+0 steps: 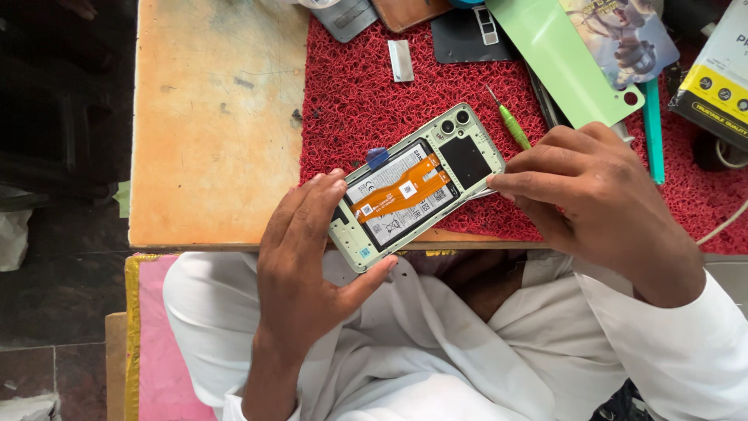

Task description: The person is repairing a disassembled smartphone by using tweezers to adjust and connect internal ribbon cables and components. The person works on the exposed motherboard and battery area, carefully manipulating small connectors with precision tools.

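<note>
Opened phone [417,185]: back off, tilted over tabletop [210,125] edge. Left hand [300,249] grip clamps lower end, steadying. Right hand [596,191] grip pinches thin metal tool [489,192] at side seam.

Left hand [300,249] covers the phone's [417,183] lower-left corner and part of its edge. Right hand [592,191] hides most of a thin metal tool [485,192]; only the tip shows at the phone's right edge, so tool type can't be told. Labels on the battery [397,195] too small to read. Screwdriver [510,125] handle end goes under the right hand. Green back cover [561,62], black cover [467,35], yellow-black box [713,78] all cut off by the top or right edge. Cable [725,222] runs off at right. Forearms cut off at the bottom edge. Far-left floor is dark, no detail.
</note>
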